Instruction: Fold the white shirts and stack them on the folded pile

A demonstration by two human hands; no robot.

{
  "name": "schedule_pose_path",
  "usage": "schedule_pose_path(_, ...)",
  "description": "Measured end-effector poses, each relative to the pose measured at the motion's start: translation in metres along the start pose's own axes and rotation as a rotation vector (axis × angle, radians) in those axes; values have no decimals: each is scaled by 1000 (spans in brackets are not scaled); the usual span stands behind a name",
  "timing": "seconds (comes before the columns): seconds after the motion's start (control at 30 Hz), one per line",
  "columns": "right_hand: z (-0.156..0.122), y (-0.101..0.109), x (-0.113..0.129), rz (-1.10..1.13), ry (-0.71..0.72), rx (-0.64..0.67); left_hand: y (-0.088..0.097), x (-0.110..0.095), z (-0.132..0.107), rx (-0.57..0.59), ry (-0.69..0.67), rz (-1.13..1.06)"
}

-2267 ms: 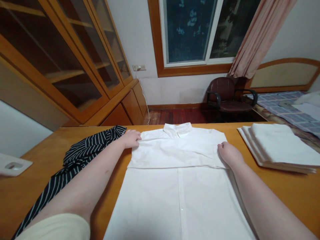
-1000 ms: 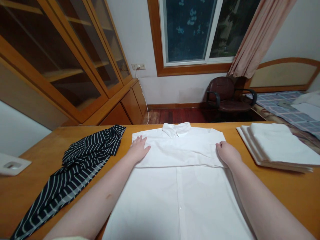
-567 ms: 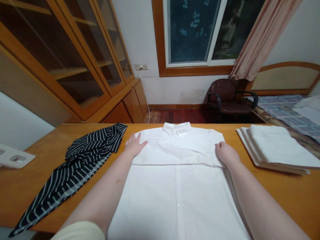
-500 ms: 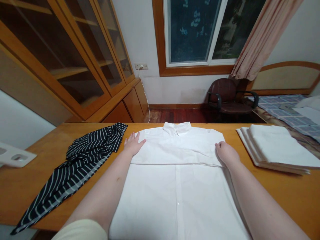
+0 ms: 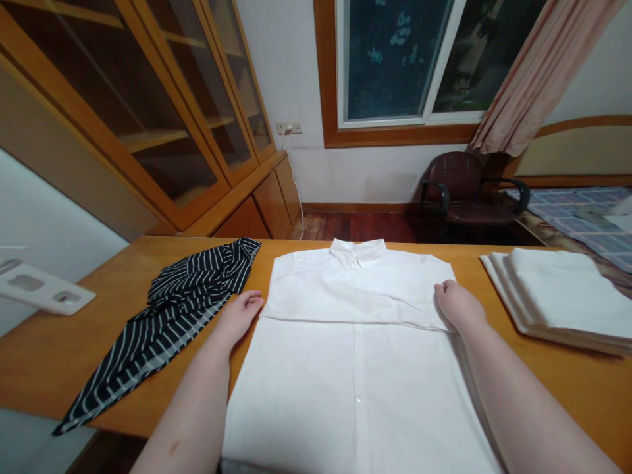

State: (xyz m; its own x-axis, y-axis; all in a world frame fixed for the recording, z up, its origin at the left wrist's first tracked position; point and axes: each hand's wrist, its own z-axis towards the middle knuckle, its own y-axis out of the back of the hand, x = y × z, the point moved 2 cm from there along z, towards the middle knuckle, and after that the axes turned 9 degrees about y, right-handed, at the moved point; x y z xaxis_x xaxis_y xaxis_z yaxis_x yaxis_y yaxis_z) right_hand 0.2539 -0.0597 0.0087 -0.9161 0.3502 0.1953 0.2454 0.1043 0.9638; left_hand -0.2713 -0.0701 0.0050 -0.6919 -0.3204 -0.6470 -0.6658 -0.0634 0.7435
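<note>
A white shirt [image 5: 355, 355] lies flat on the wooden table [image 5: 99, 316], collar at the far edge, with a folded band across its upper part. My left hand [image 5: 239, 315] rests on the table just off the shirt's left edge, fingers loosely stretched, holding nothing. My right hand [image 5: 457, 304] sits on the right end of the folded band, its fingers curled down onto the cloth; whether it pinches the fabric is hidden.
A black-and-white striped garment [image 5: 172, 309] lies crumpled left of the shirt. A stack of folded white cloth [image 5: 557, 293] sits at the right. A white object [image 5: 39, 289] pokes in at the far left. Behind the table stand a glass-door cabinet [image 5: 148, 118], a dark chair [image 5: 464, 191] and a bed [image 5: 577, 204].
My left hand has slid back and left off the shirt's upper left corner onto the table beside it. My right hand has stayed on the fold's right end. The view has shifted slightly left.
</note>
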Motion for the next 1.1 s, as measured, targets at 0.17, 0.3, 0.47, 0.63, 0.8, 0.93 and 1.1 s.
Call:
schedule_pose_path(0.17, -1, 0, 0, -7, 20, -12, -19, -16, -27, 12, -300, 332)
schedule_pose_path(0.3, -2, 2, 1, -7, 10, -16, -27, -27, -22, -117, -302, 471)
schedule_pose_path(0.47, -3, 2, 2, 2, 5, -9, -23, -34, -20, -213, -103, 459)
schedule_pose_path(0.63, -3, 2, 3, 10, 9, -9, -18, -39, -32, -218, -19, 540)
schedule_pose_path(0.8, -3, 3, 3, 8, 15, -3, -20, -38, -30, -302, -98, 555)
schedule_pose_path(0.93, -3, 2, 3, 14, 12, 1, -20, -22, -20, -167, -119, 526)
schedule_pose_path(1.1, -2, 1, 3, 8, 25, -11, -11, -7, -20, 22, -249, 395)
